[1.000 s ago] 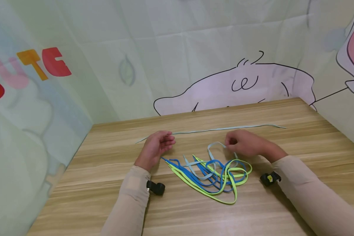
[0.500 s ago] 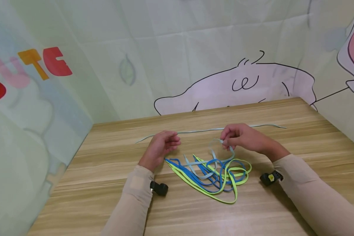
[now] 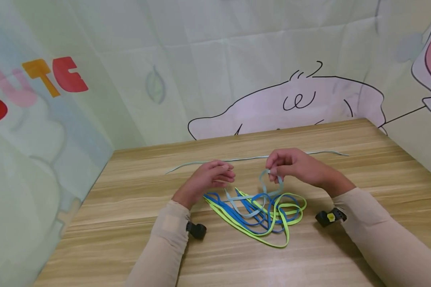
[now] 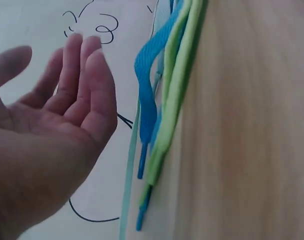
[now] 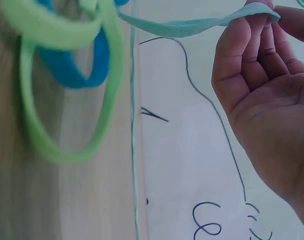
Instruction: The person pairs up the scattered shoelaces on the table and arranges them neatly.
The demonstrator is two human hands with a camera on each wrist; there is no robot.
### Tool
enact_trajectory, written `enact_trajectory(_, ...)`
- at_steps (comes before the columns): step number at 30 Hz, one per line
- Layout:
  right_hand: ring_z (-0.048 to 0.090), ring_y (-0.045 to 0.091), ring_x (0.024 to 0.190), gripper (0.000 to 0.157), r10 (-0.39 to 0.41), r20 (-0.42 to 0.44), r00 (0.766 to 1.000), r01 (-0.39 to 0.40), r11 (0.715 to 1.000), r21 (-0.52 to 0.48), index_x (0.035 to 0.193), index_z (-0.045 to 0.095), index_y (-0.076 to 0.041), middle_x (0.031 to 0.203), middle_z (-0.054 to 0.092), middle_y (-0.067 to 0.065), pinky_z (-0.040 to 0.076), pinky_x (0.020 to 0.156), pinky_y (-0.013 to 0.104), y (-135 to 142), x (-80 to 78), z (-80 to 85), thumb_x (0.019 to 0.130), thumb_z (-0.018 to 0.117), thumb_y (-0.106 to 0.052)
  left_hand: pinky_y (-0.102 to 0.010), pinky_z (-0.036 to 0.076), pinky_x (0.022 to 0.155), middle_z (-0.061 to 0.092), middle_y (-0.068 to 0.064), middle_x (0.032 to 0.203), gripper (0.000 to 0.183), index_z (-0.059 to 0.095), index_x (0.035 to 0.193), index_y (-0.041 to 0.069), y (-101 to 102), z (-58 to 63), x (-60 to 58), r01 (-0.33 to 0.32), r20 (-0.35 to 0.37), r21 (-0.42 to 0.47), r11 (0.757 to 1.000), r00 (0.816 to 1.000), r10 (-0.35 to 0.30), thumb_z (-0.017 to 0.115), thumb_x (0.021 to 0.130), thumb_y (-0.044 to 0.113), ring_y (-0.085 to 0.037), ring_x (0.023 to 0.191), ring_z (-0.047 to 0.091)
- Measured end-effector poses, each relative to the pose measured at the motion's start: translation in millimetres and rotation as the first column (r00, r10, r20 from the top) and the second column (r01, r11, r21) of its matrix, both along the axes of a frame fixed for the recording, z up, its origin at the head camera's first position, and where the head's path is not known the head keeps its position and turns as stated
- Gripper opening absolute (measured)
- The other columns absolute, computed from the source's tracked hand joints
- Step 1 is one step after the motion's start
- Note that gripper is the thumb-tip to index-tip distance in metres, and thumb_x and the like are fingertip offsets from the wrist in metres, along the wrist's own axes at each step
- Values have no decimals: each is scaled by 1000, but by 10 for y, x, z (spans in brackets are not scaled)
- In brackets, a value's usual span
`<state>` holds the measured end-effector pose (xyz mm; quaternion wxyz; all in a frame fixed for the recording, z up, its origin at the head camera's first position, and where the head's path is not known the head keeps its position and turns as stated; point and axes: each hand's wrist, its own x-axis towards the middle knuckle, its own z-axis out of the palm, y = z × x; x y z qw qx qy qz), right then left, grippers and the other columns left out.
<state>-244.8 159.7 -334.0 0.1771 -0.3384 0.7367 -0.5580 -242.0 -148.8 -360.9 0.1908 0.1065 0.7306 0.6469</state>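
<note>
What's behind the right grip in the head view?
A long pale-blue lace on the wood tabletop shows either side of the right grip; the stretch directly behind, and anything else there, is covered.

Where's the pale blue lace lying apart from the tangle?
Head view: the separate pale blue lace stretches left to right across the table, beyond the tangled laces, partly hidden by the right hand.

There are two wrist cameras (image 3: 197, 230) (image 3: 324, 219), one table (image 3: 129, 191), one lace tangle (image 3: 251, 215), one separate lace (image 3: 248, 158).
</note>
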Motion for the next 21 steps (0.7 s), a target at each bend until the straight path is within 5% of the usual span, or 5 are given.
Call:
enact_trajectory(8,61,31,70,12,84,-37,996,-87,993,-76,108,56,6,88,60,22,57,70,42,-52,86,98,103,52,-4,-49,49,99,61,-22,130,42,53,135,-5,160,47,104,212,-101,-20,977,972,-213,52,106,25,-32,121,59)
enact_trajectory(13,59,28,65,8,124,-70,990,-130,987,-94,107,59,0,88,59,24,56,65,39,-90,183,195,103,53,-4,-47,47,102,51,-18,144,43,52,141,3,264,59,179,326,-134,-37,945,935,-328,53,105,25,-35,132,50)
enact_trajectory(18,58,27,64,10,167,-123,978,-181,976,-121,106,60,-4,90,60,24,55,63,37,-120,269,285,102,52,-1,-38,43,106,53,-1,145,43,53,144,16,331,117,257,406,-143,-115,907,896,-420,56,103,28,-23,134,48)
enact_trajectory(21,57,27,65,13,191,-161,968,-215,965,-148,106,61,-4,93,61,23,54,63,36,-133,296,318,101,51,3,-35,42,106,55,-1,143,42,54,144,15,364,137,280,450,-150,-109,886,874,-462,56,103,25,-23,134,48)
